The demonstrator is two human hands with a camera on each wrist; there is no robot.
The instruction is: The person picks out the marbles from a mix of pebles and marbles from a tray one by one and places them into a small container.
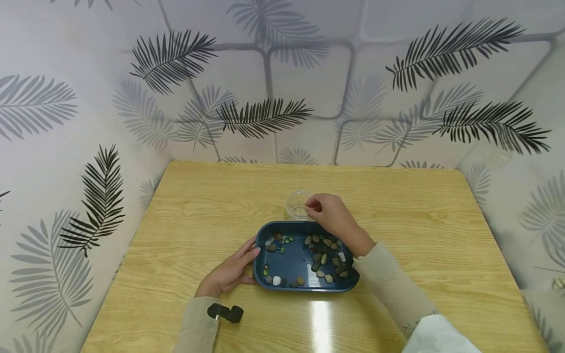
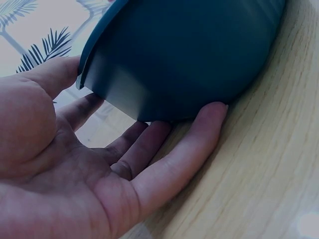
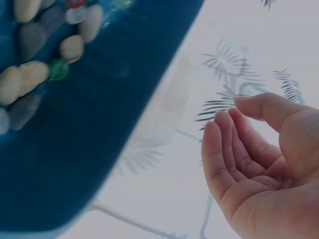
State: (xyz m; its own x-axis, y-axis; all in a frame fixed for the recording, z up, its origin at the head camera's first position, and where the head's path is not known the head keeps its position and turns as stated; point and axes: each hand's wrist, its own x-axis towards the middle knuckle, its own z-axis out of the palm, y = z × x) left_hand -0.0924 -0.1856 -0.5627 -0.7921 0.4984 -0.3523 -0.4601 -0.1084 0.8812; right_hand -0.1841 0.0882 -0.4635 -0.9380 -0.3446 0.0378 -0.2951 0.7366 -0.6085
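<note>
A dark blue rectangular tub [image 1: 304, 288] rests on the table with pebbles [image 1: 324, 258] clustered in its right part. Small glass beads [image 1: 277, 240], some blue and green, lie among stones at its upper left. My left hand [image 1: 231, 272] holds the tub's left end, thumb at the rim [image 2: 85, 74] and fingers against the outer wall and lower edge. Behind the tub stands a round clear dish [image 1: 296, 206], whose contents I cannot make out. Over its right side hovers my right hand [image 1: 331, 213], fingers bent and thumb near the index fingertip. No object shows between them in the right wrist view.
The wooden table [image 1: 212, 196] reaches back to a wall [image 1: 309, 142] with a leaf pattern. More stones, one of them a white stone [image 1: 276, 280], lie along the tub's front left. A black strap [image 1: 225, 312] sits on the left sleeve.
</note>
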